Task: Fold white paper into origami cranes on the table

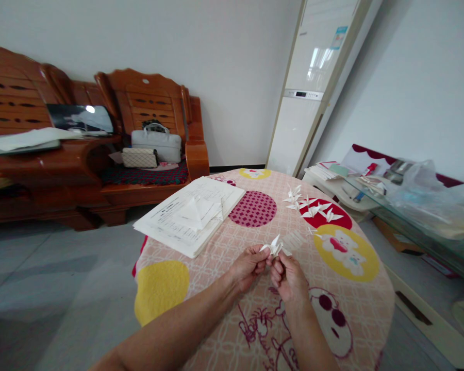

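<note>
Both my hands meet over the middle of a round table [224, 257] covered with a pink patterned cloth. My left hand [249, 265] and my right hand [288, 275] pinch a small white folded paper crane [274, 246] between their fingertips, just above the cloth. A group of several finished white paper cranes [311, 206] lies further back on the table, to the right of my hands. A stack of white printed paper sheets [191, 214] with a folded piece on top lies at the back left of the table.
A wooden sofa [100, 154] with a white handbag [156, 144] and a small purse stands behind on the left. A tall white air conditioner [313, 87] stands in the corner. A glass-topped low table [410, 206] with clutter and plastic bags is at the right.
</note>
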Action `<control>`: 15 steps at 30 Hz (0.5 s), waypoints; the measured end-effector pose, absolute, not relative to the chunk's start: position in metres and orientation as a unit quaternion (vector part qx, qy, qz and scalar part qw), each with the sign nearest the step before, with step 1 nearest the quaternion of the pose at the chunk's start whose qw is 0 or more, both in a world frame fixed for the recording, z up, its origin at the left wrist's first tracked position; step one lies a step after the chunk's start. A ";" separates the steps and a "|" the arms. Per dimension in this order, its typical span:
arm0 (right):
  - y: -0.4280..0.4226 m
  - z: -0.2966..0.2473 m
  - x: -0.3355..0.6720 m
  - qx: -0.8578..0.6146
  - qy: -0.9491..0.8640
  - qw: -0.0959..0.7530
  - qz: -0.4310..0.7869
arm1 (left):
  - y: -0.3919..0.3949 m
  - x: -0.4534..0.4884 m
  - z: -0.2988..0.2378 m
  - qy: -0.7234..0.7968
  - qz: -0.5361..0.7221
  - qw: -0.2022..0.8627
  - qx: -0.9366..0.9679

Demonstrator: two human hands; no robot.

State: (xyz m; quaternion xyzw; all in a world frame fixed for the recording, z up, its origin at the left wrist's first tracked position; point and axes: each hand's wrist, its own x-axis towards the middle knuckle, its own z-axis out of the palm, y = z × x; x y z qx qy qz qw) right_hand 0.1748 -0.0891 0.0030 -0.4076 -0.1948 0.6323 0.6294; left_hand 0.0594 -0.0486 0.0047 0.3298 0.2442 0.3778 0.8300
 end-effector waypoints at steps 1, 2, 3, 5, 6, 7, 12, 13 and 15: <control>-0.090 0.003 0.175 -0.406 -0.193 0.631 0.633 | -0.049 0.059 0.004 0.246 0.379 0.827 0.335; -0.090 0.003 0.174 -0.406 -0.195 0.633 0.629 | -0.048 0.059 0.004 0.248 0.379 0.823 0.343; -0.090 0.003 0.174 -0.409 -0.200 0.638 0.621 | -0.047 0.058 0.004 0.252 0.377 0.818 0.354; -0.091 0.004 0.173 -0.418 -0.218 0.646 0.600 | -0.045 0.055 0.004 0.265 0.369 0.806 0.379; -0.091 0.004 0.173 -0.426 -0.227 0.648 0.589 | -0.043 0.053 0.004 0.274 0.367 0.798 0.392; -0.091 0.004 0.173 -0.437 -0.235 0.649 0.578 | -0.042 0.051 0.005 0.283 0.367 0.789 0.404; -0.093 0.003 0.172 -0.469 -0.293 0.621 0.556 | -0.037 0.046 0.010 0.322 0.381 0.747 0.439; -0.093 0.003 0.172 -0.469 -0.299 0.611 0.563 | -0.037 0.046 0.011 0.327 0.379 0.742 0.446; -0.093 0.002 0.172 -0.473 -0.292 0.601 0.575 | -0.038 0.045 0.011 0.331 0.375 0.730 0.467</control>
